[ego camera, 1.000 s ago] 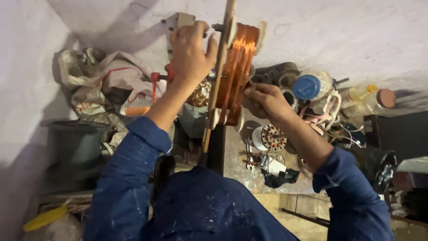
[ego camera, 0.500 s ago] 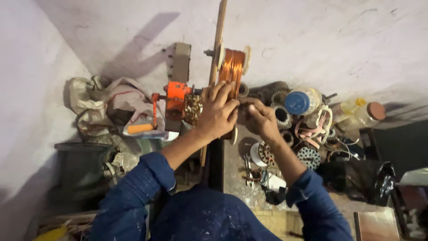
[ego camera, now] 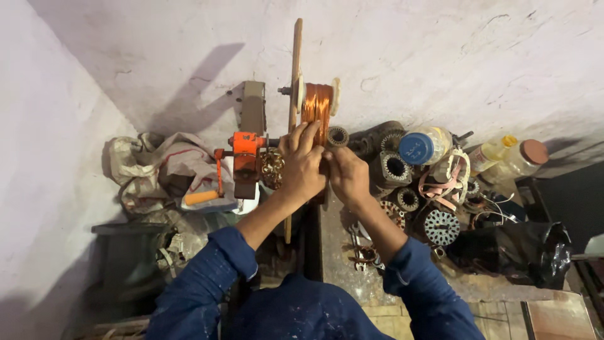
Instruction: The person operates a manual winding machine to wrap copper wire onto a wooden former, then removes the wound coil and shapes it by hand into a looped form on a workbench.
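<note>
While both hands meet at the middle of the view, the fingers of the left hand (ego camera: 303, 165) lie curled and nearly closed over the lower edge of the copper wire spool (ego camera: 316, 104), and the right hand (ego camera: 347, 175) is pinched shut just beside it at about four o'clock; whether either truly grips the wire or only presses on it I cannot tell, since the fingers hide the contact. The spool sits on an upright wooden stick (ego camera: 296, 69) at twelve o'clock from the hands, against the pale wall. To do this well, I judge the wire should be kept taut and fed evenly, with fingertips steadying the coil and not crushing its turns. At nine o'clock from the hands stands an orange hand-crank winder (ego camera: 245, 157) with a yellow-tipped handle, and beyond it a heap of cloth bags (ego camera: 157, 167). At three o'clock lie dark motor cores (ego camera: 395, 169) with ringed slots, then a clear jar with a blue lid (ego camera: 423, 146), its label too small to make out, and farther out two pale plastic bottles (ego camera: 509, 157), one capped yellow, one brown. A black bag (ego camera: 541, 249) lies at four o'clock.
</note>
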